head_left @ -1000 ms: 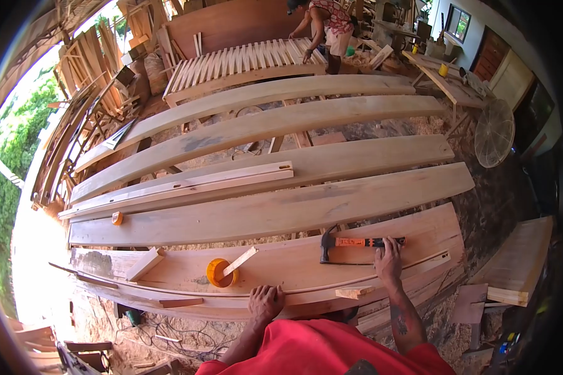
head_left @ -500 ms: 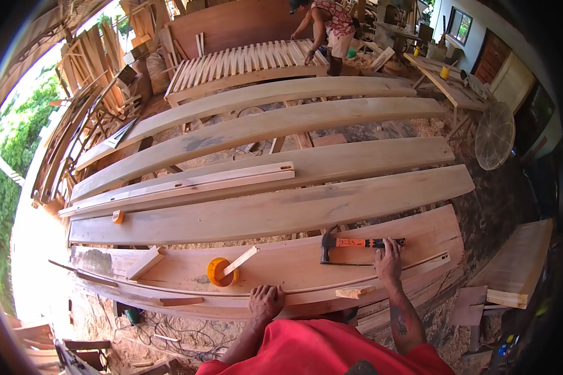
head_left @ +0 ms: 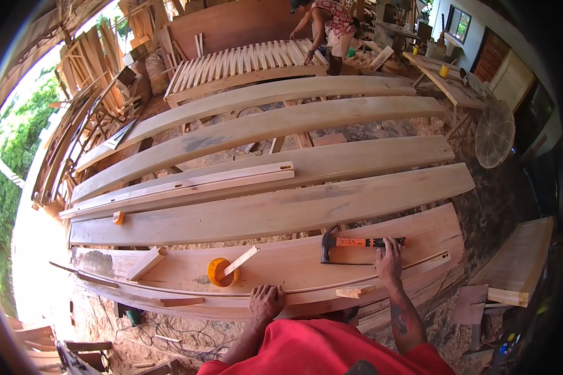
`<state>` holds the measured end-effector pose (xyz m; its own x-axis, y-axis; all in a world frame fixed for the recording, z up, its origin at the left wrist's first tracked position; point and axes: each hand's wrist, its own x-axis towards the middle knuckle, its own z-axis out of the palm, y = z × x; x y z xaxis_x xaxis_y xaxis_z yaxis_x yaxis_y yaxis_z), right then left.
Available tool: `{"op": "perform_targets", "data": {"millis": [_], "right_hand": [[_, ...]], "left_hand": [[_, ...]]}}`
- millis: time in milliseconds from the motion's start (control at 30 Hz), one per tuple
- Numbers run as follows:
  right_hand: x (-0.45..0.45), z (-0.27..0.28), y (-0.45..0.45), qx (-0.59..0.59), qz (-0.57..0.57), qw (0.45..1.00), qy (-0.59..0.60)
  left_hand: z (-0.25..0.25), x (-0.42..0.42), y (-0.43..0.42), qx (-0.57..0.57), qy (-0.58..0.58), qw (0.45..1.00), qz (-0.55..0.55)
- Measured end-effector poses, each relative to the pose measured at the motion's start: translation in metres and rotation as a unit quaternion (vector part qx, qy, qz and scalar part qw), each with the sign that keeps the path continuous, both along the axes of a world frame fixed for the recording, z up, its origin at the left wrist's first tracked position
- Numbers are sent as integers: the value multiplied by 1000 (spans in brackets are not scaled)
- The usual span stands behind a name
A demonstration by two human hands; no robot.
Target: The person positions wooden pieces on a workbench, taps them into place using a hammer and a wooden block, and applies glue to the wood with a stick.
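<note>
My right hand [head_left: 389, 261] is closed round the end of the orange-and-black handle of a claw hammer [head_left: 356, 242]. Its head points left, and the hammer lies on a wide wooden plank [head_left: 306, 262]. At the plank's near edge, my left hand [head_left: 267, 301] has its fingers curled over a long thin wooden strip [head_left: 331, 288]. Left of centre stands a yellow cup [head_left: 217, 273] with brownish contents and a flat stick [head_left: 240, 260] leaning in it. A short wood block [head_left: 146, 263] lies farther left, and a small offcut [head_left: 355, 292] sits between my hands.
Several long planks [head_left: 269, 197] lie parallel beyond, one bearing a slotted rail [head_left: 231, 179]. A small orange-yellow object [head_left: 118, 217] sits on the nearer one. At the back, a person [head_left: 331, 28] bends over a slatted frame [head_left: 244, 65]. Cables [head_left: 187, 334] and shavings cover the floor.
</note>
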<state>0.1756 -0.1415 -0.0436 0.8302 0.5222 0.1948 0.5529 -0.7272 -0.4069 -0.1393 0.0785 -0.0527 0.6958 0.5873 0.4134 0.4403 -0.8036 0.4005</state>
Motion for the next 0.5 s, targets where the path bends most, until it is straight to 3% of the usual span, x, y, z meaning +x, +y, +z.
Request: {"op": "perform_targets", "data": {"millis": [500], "right_hand": [[-1,1,0,1,4,1000,-16]], "left_hand": [[-2,0,0,1,2,1000,2]]}}
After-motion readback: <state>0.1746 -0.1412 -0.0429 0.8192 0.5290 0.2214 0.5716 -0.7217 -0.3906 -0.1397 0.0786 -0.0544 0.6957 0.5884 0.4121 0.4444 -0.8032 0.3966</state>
